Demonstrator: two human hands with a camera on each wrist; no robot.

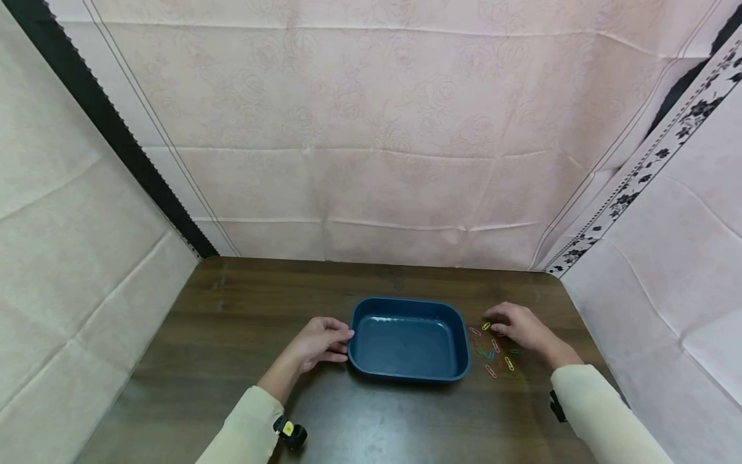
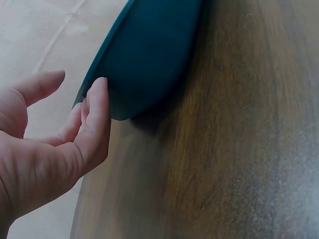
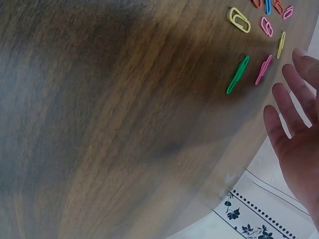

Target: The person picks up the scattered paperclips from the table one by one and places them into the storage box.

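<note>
A dark blue rectangular tray point(image 1: 406, 348) with rounded corners and nothing in it sits on the table. My left hand point(image 1: 322, 341) is at its left side; in the left wrist view, fingertips rest against the tray's outer wall point(image 2: 149, 55) and the thumb stands apart from the rim. To the tray's right lie several coloured paper clips, among them a yellow paper clip point(image 1: 509, 363), a pink paper clip point(image 1: 491, 371) and a green paper clip point(image 3: 238, 74). Over the far side of these clips hovers my right hand point(image 1: 522, 325), fingers loosely bent and spread, holding nothing.
The brown wooden table point(image 1: 243, 386) has rounded far corners. Pale cloth point(image 1: 377, 161) hangs behind it and on both sides, with a black floral border point(image 1: 643, 174) at right. A small camera point(image 1: 290, 433) is strapped to the left wrist.
</note>
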